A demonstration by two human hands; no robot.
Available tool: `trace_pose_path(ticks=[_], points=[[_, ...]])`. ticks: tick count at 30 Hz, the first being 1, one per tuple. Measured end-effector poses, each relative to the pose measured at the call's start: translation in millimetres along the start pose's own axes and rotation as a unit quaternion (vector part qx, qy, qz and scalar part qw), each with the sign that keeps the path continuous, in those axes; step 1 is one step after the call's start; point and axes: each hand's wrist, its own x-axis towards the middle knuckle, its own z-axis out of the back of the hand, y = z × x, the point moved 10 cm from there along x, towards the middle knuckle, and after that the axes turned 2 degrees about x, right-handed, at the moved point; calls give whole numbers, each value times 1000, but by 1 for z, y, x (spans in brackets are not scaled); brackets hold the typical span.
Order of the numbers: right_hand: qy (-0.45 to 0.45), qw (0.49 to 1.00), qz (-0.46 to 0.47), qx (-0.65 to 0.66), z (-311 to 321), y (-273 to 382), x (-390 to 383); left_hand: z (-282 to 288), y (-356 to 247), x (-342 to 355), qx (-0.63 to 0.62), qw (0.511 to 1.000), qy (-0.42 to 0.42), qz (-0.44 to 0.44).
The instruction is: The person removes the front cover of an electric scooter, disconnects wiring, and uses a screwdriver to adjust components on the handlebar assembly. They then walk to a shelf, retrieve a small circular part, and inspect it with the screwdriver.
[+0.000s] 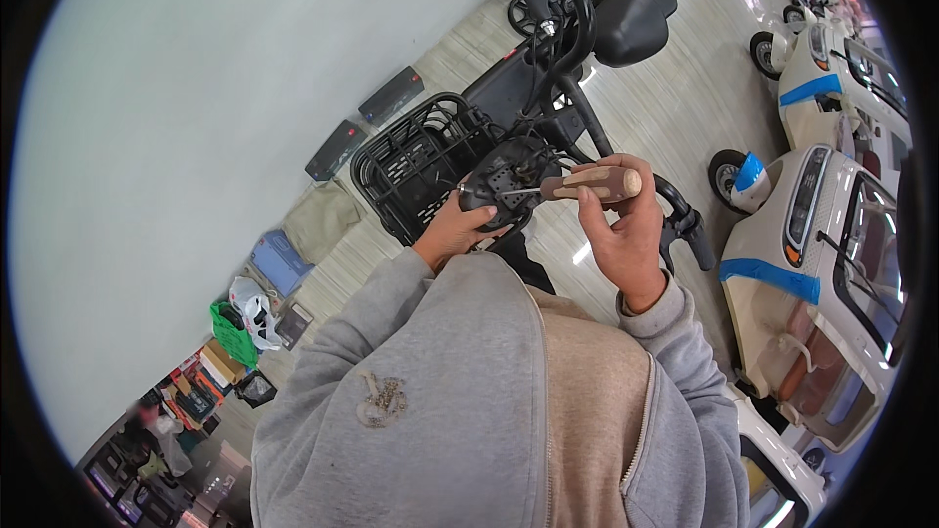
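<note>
My left hand (pixel 453 232) is closed on the near left side of a rounded black housing (pixel 501 179) with a perforated face and wires at its far side. A screwdriver (pixel 599 183) with a brown and beige handle lies in the fingers of my right hand (pixel 631 240). Its shaft points left, and the tip meets or hovers just over the housing's face; contact cannot be made out. The housing is at the front of a black electric bike (pixel 504 83), beside its black basket (pixel 377 171). My left fingertips are partly hidden beneath the housing.
A handlebar grip (pixel 693 240) extends right of my right hand. Behind are the bike's saddle-like black part (pixel 631 24) and handlebars. White vehicles (pixel 782 235) with blue tape stand at right. Dark boxes (pixel 337 149), a blue case (pixel 282 262) and bags (pixel 252 313) line the left wall.
</note>
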Motion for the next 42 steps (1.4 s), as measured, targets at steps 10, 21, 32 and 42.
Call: trace_pose_path(ticks=[10, 21, 32, 42], points=[[7, 1000, 0, -20, -6, 0, 2, -2, -2, 3, 12, 999, 36, 11], [16, 999, 0, -40, -11, 4, 3, 1, -3, 4, 19, 999, 46, 2], [11, 999, 4, -46, -13, 8, 4, 5, -1, 9, 15, 999, 47, 11], [13, 999, -1, -49, -15, 8, 4, 10, 3, 13, 15, 999, 42, 25]])
